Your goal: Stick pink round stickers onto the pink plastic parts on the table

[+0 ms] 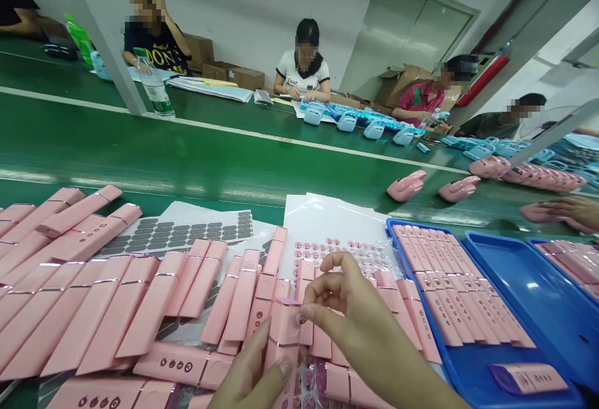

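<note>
A matte pink rectangular plastic casing (pixel 284 334) is held between the hands, with its long axis standing roughly upright in view and running forward, away from the wearer. The casing lies nearer the left hand (pixel 246 371), which is closed about its lower end, with the thumb pressed against its face. The right hand (pixel 360 334) is half open: its thumb tip is set against the casing's upper edge, and the remaining fingers are curled clear above it.

To the left of the hands, a heap of long pink plastic casings (pixel 93 309) is spread over the green counter (pixel 196 147). Ahead and to the left, a white sheet of dark grey oval pads (pixel 178 234) is laid. Directly ahead, a clear-covered white sheet of round pink labels (pixel 327 253) is placed. To the right, a blue plastic tray (pixel 412 278) is loaded with pink casings in close rows, and a second blue plastic tray (pixel 528 309) is set just beyond it. At the far right, a co-worker's hand (pixel 573 209) is seen on a pink part.
</note>
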{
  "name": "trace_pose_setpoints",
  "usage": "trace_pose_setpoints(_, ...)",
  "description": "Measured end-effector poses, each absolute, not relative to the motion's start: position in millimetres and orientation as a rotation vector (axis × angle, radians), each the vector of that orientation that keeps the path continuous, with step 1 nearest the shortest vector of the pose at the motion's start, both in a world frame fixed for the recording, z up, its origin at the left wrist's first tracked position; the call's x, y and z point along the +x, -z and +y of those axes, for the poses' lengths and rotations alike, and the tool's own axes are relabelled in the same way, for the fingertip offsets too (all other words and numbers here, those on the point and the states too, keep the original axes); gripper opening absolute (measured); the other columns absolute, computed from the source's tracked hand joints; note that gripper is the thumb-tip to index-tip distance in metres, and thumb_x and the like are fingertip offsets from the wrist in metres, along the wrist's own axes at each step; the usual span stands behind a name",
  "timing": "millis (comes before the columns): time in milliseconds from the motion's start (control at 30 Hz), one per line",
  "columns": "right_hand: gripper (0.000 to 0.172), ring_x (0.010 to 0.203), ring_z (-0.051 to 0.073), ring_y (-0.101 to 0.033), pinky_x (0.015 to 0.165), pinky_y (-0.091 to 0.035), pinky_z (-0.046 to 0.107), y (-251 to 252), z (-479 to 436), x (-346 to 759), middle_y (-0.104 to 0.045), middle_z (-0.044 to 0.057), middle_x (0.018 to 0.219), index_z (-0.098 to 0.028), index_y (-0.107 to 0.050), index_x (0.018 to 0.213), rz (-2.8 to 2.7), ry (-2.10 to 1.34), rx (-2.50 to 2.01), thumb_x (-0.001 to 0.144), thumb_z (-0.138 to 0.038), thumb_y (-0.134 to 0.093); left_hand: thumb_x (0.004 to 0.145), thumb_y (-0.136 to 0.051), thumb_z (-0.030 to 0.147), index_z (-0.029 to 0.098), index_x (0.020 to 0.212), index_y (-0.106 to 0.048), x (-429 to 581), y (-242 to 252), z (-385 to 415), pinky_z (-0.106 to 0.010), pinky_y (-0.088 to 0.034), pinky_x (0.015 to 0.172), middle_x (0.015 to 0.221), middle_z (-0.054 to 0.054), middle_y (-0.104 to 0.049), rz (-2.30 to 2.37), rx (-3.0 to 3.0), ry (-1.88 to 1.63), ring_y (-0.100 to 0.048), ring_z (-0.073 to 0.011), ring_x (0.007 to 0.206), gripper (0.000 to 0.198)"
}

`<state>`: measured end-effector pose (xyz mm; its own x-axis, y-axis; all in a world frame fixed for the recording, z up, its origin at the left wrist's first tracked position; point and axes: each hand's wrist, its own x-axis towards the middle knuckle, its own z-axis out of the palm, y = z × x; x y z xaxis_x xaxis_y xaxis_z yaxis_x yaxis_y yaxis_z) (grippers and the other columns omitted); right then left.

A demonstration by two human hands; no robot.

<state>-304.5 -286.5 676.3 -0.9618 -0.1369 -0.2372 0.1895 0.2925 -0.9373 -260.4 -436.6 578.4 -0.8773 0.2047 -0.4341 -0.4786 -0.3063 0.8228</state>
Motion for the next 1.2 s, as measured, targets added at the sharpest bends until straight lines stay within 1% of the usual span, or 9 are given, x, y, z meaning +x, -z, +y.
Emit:
trace_pose_setpoints(233, 0.028, 0.074, 0.017, -0.058, 0.063, -0.047, 0.031, -670, -286, -298, -0.059, -0.003, 0.079, -0.027, -0.037, 0.097, 2.415, 1.537, -0.060, 0.079, -0.010, -0.051, 0.068, -0.070, 0.038, 0.024, 0.115, -0.060, -257, -582, -436, -0.048, -0.013, 0.110, 0.131, -0.005, -0.051, 1.269, -0.378, -2.243, -0.021, -0.0291, 0.133, 0.050)
trace_pose_setpoints(367, 0.029, 0.074, 0.018, -0.060, 0.062, -0.047, 0.032, -670, -286, -297, -0.060, -0.003, 0.079, -0.028, -0.037, 0.098, 2.427, 1.513, -0.071, 0.079, -0.011, -0.051, 0.070, -0.069, 0.034, 0.022, 0.118, -0.058, -256, -578, -434, -0.046, -0.022, 0.108, 0.133, -0.007, -0.049, 1.220, -0.406, -2.282, -0.027, -0.0290, 0.131, 0.050)
trace_pose_setpoints(433, 0.029, 0.075, 0.018, -0.059, 0.064, -0.046, 0.033, -670, -287, -296, -0.061, -0.003, 0.078, -0.028, -0.037, 0.098, 2.452, 1.512, -0.051, 0.079, -0.011, -0.052, 0.071, -0.067, 0.035, 0.022, 0.119, -0.057, -256, -574, -433, -0.047, -0.025, 0.107, 0.135, -0.007, -0.046, 1.270, -0.431, -2.285, -0.024, -0.0298, 0.132, 0.051)
trace_pose_setpoints(567, 0.028, 0.077, 0.019, -0.060, 0.067, -0.045, 0.035, -669, -288, -295, -0.062, -0.004, 0.076, -0.028, -0.037, 0.096, 2.446, 1.565, -0.016, 0.079, -0.013, -0.054, 0.069, -0.069, 0.038, 0.022, 0.119, -0.056, -255, -575, -433, -0.048, -0.022, 0.108, 0.138, -0.006, -0.042, 1.268, -0.462, -2.292, -0.021, -0.0297, 0.132, 0.054)
trace_pose_setpoints(733, 0.029, 0.077, 0.019, -0.060, 0.068, -0.046, 0.036, -668, -287, -294, -0.061, -0.004, 0.077, -0.028, -0.036, 0.098, 2.479, 1.522, -0.043, 0.080, -0.013, -0.053, 0.062, -0.078, 0.032, 0.027, 0.101, -0.066, -254, -584, -434, -0.045, -0.017, 0.111, 0.129, -0.001, -0.050, 1.211, -0.613, -2.345, -0.033, -0.0226, 0.129, 0.041)
trace_pose_setpoints(867, 0.029, 0.075, 0.018, -0.060, 0.066, -0.048, 0.037, -668, -288, -291, -0.060, -0.003, 0.078, -0.027, -0.035, 0.097, 2.517, 1.509, -0.050, 0.078, -0.011, -0.052, 0.060, -0.080, 0.035, 0.033, 0.100, -0.067, -255, -589, -431, -0.040, -0.012, 0.113, 0.125, 0.005, -0.055, 1.113, -0.586, -2.353, -0.028, -0.0205, 0.132, 0.042)
trace_pose_setpoints(1000, 0.028, 0.071, 0.018, -0.059, 0.064, -0.048, 0.036, -667, -290, -289, -0.058, -0.003, 0.076, -0.026, -0.035, 0.089, 2.555, 1.548, -0.029, 0.075, -0.010, -0.054, 0.066, -0.076, 0.032, 0.036, 0.106, -0.064, -258, -597, -431, -0.034, -0.027, 0.108, 0.125, 0.006, -0.056, 1.031, -0.371, -2.366, -0.035, -0.0206, 0.128, 0.042)
trace_pose_setpoints(1100, 0.025, 0.070, 0.017, -0.056, 0.064, -0.048, 0.035, -665, -291, -291, -0.055, -0.004, 0.075, -0.026, -0.036, 0.086, 2.547, 1.624, 0.042, 0.077, -0.014, -0.055, 0.067, -0.075, 0.031, 0.031, 0.109, -0.064, -260, -601, -434, -0.031, -0.032, 0.104, 0.124, 0.003, -0.058, 1.071, -0.406, -2.318, -0.036, -0.0224, 0.128, 0.044)
trace_pose_setpoints(1200, 0.010, 0.077, 0.015, -0.055, 0.070, -0.048, 0.033, -660, -286, -292, -0.053, -0.002, 0.083, -0.026, -0.040, 0.089, 2.492, 1.776, 0.062, 0.086, -0.024, -0.049, 0.066, -0.074, 0.035, 0.025, 0.113, -0.061, -262, -601, -436, -0.031, -0.038, 0.100, 0.122, -0.003, -0.059, 1.116, -0.507, -2.267, -0.038, -0.0265, 0.126, 0.050)
